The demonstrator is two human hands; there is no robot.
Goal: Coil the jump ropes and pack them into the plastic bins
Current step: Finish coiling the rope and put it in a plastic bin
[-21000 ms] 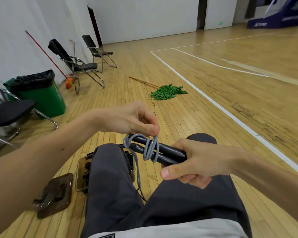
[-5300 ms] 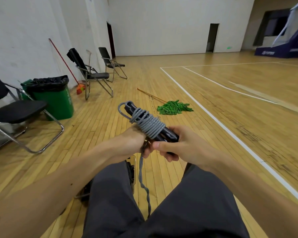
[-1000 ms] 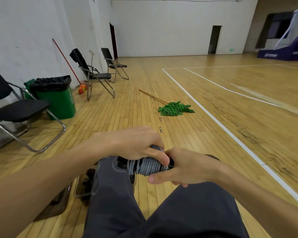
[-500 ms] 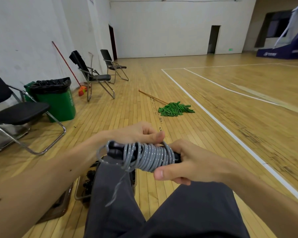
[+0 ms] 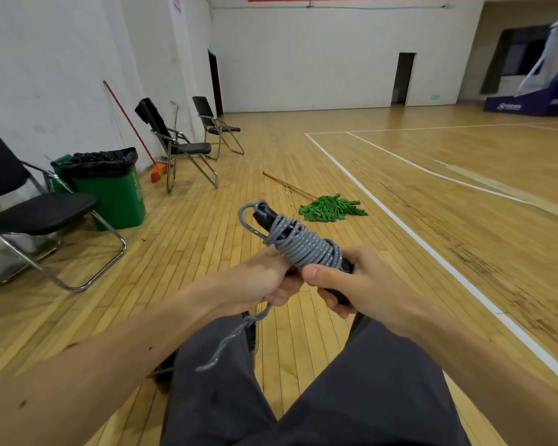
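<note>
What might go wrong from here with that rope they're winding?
1. The tail hanging below the left hand is not tucked in. If it is let go, the coils may loosen off the handles.
2. The loop sticking out at the far end could snag during packing.
3. The right hand grips only the handles' near end, so the bundle might slip.

Reaches in from both sides, left forearm (image 5: 136,336) and right forearm (image 5: 458,346) converging. Curls the left hand (image 5: 263,281) under the grey-corded, black-handled jump rope bundle (image 5: 303,244) — grips the same bundle with the right hand (image 5: 355,284), thumb pressed against its near side.
</note>
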